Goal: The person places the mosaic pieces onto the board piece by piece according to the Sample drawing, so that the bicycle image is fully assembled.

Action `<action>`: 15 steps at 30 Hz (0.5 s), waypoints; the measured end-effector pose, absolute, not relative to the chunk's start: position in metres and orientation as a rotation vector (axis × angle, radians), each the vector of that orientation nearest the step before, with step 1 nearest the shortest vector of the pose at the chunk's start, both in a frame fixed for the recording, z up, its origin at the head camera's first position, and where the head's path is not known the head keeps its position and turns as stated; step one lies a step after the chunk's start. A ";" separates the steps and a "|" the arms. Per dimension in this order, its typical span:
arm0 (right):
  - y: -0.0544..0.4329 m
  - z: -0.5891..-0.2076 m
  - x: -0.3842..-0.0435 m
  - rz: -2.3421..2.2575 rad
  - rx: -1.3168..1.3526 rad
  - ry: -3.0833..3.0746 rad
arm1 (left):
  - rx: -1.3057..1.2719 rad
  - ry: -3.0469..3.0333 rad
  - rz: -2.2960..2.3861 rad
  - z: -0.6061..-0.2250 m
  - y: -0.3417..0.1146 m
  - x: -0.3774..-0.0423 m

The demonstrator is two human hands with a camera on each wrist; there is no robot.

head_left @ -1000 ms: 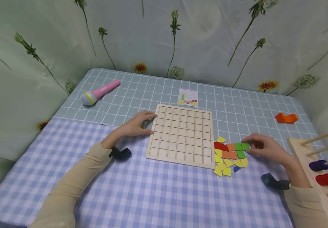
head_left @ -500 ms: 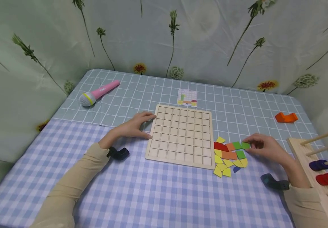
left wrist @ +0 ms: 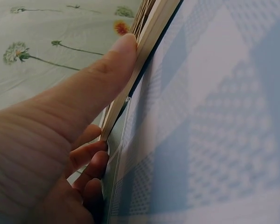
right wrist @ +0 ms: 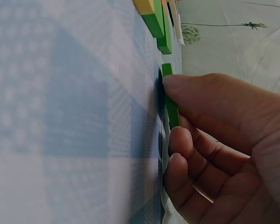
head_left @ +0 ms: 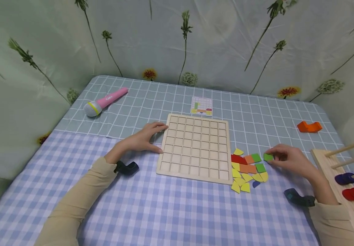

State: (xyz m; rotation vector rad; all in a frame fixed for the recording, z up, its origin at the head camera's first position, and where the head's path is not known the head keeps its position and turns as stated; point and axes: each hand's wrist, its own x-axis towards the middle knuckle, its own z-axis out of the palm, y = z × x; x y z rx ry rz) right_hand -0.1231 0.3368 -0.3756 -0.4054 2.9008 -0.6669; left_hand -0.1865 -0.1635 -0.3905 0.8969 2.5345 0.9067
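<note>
My right hand (head_left: 293,163) pinches a green square tile (head_left: 268,157) between thumb and fingers, just right of the loose tiles. In the right wrist view the green tile (right wrist: 171,100) is seen edge-on, close to the cloth. At the left edge of a wooden grid board (head_left: 195,148) rests my left hand (head_left: 143,139), thumb and fingers spread apart. The left wrist view has the thumb (left wrist: 102,74) against the board's side (left wrist: 147,51). Beside the board's lower right lie several flat tiles: red (head_left: 238,159), orange (head_left: 247,168), green (head_left: 260,167), yellow (head_left: 247,177) and blue (head_left: 256,184).
A small printed pattern card (head_left: 201,106) lies behind the board. Back left is a pink toy microphone (head_left: 106,101). An orange curved block (head_left: 309,127) sits at the far right, and a wooden bead frame (head_left: 333,174) stands along the right edge.
My right hand has drawn the green square tile a little to the right, away from the other green tiles. The left hand stays at the board's edge, its thumb slightly lower.
</note>
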 end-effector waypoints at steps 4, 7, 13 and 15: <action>0.336 -0.377 -0.121 -0.673 -0.409 2.942 | 0.899 2.541 0.901 -0.389 -0.164 -0.185; 0.335 -0.377 -0.120 -0.685 -0.400 2.982 | 0.910 2.550 0.899 -0.389 -0.163 -0.186; 0.326 -0.370 -0.121 -0.721 -0.448 3.055 | 0.926 2.555 0.904 -0.389 -0.163 -0.185; 0.319 -0.368 -0.123 -0.721 -0.501 3.085 | 0.926 2.555 0.913 -0.390 -0.163 -0.185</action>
